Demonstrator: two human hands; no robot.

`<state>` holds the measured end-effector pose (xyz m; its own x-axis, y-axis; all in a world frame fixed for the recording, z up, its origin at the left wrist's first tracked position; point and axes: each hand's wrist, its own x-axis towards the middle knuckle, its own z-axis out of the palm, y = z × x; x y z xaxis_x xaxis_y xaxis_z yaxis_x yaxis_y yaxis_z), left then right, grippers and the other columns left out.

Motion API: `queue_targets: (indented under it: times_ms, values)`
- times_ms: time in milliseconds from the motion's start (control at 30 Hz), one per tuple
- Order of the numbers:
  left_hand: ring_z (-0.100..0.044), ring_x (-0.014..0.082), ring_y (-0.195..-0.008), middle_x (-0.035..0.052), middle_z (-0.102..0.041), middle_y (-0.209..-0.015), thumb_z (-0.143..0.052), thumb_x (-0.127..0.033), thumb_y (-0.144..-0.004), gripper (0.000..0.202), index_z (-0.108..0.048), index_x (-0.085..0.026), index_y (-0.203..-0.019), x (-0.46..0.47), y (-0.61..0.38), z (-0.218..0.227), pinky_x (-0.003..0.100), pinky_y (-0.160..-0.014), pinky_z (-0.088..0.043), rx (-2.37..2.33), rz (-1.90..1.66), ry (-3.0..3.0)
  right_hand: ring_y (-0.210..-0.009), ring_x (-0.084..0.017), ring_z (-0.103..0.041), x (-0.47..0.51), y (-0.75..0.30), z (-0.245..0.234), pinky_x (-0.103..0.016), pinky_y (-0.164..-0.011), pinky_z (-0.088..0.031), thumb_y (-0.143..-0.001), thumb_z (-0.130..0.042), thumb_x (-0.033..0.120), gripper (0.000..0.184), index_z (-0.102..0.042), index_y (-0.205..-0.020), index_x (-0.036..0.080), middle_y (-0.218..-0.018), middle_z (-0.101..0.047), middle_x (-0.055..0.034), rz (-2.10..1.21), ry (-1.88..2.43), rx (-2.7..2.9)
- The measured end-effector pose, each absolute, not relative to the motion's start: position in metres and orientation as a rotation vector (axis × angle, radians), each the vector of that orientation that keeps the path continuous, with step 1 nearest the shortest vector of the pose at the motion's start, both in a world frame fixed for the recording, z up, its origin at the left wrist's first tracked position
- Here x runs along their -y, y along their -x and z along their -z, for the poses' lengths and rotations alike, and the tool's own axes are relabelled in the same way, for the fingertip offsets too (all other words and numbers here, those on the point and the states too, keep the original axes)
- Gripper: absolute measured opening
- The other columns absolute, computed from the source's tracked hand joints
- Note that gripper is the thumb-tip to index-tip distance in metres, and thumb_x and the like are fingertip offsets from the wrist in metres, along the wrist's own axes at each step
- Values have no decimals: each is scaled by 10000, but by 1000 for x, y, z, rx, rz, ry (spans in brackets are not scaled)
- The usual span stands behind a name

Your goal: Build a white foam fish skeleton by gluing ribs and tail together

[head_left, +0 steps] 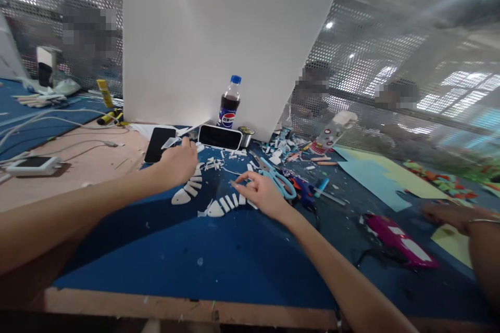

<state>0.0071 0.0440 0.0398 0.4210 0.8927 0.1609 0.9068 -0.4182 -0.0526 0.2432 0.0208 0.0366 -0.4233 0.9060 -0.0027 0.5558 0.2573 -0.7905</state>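
My left hand (177,162) reaches toward the back of the blue mat, fingers curled round a thin pale shard (171,142) beside a black phone (159,144). My right hand (260,191) rests on the mat with its fingers loosely spread, index finger pointing left at a thin white thread. Two rows of small white foam pieces lie between my hands: one row (188,188) under my left wrist, the other row (224,205) just left of my right hand. Blue-handled scissors (279,179) lie right behind my right hand.
A big white foam board (203,36) leans at the back, with a cola bottle (229,102) and a second phone (220,137) before it. A glue gun (304,190), a pink tool (400,242), coloured paper (371,177) and scraps lie to the right. Another person's hand (449,216) rests at far right.
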Motion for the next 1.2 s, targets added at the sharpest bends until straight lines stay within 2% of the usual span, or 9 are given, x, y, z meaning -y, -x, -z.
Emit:
queue_targets:
  times_ms: [100, 200, 433, 533, 667, 867, 1000, 1100, 1200]
  values:
    - [-591, 368, -906, 273, -562, -960, -294, -199, -911, 334, -554, -6, -992, -31, -26, -35, 363, -562, -484, 1640, 165, 2482, -294, -53, -207, -24, -239, -32, -210, -333, -157, -840, -533, 530, 347, -513, -775, 190, -351, -277, 125, -1291, 1298, 1788]
    - [-632, 254, -733, 189, -583, -937, -265, -278, -947, 343, -489, -51, -1072, -21, -39, -28, 306, -537, -471, 1643, 220, 2476, -266, -56, -188, -24, -234, -30, -199, -280, -159, -840, -487, 571, 381, -502, -756, 199, -349, -253, 132, -1388, 1270, 1606]
    - [-622, 190, -657, 154, -556, -1124, -371, -492, -905, 425, -411, -114, -1096, -6, -43, -15, 274, -467, -425, 1255, 330, 2770, -256, -50, -177, -30, -235, -19, -193, -284, -143, -837, -425, 629, 436, -459, -730, 207, -367, -214, 136, -1271, 1283, 1602]
    - [-617, 173, -637, 135, -558, -1142, -425, -457, -896, 387, -402, -120, -1085, -5, -41, -11, 268, -453, -416, 1164, 366, 2853, -272, -56, -206, -31, -237, -16, -198, -316, -133, -855, -435, 600, 421, -488, -732, 201, -375, -200, 127, -1206, 1257, 1680]
    - [-617, 150, -628, 134, -565, -1184, -456, -385, -894, 304, -410, -139, -1066, -5, -38, -6, 242, -431, -386, 1049, 456, 2843, -331, -67, -252, -26, -238, -15, -209, -379, -179, -887, -418, 559, 390, -498, -760, 199, -408, -246, 108, -1121, 1224, 1796]
    - [-626, 146, -636, 122, -621, -1102, -419, -361, -917, 237, -425, -148, -1019, -7, -35, 0, 223, -398, -359, 911, 591, 2791, -428, -83, -293, -21, -241, -16, -228, -460, -216, -903, -414, 507, 361, -530, -790, 184, -490, -316, 79, -988, 1197, 1974]
    - [-621, 133, -591, 90, -659, -1065, -356, -335, -955, 184, -430, -166, -945, -6, -33, -1, 245, -387, -361, 670, 688, 2743, -503, -93, -367, -21, -244, -19, -235, -526, -273, -944, -345, 427, 361, -532, -770, 173, -550, -381, 51, -782, 1112, 2139]
    - [-587, 114, -510, 76, -679, -1066, -311, -267, -967, 187, -433, -172, -862, -4, -31, -4, 271, -386, -362, 458, 714, 2700, -514, -97, -374, -20, -245, -19, -237, -535, -279, -955, -323, 403, 351, -507, -757, 179, -557, -378, 49, -779, 1090, 2151]
    - [-585, 115, -512, 63, -696, -1039, -343, -228, -953, 184, -451, -178, -812, -3, -31, -6, 278, -423, -383, 365, 688, 2668, -507, -98, -368, -20, -246, -18, -236, -526, -280, -958, -311, 417, 358, -483, -744, 188, -550, -363, 51, -798, 1099, 2152]
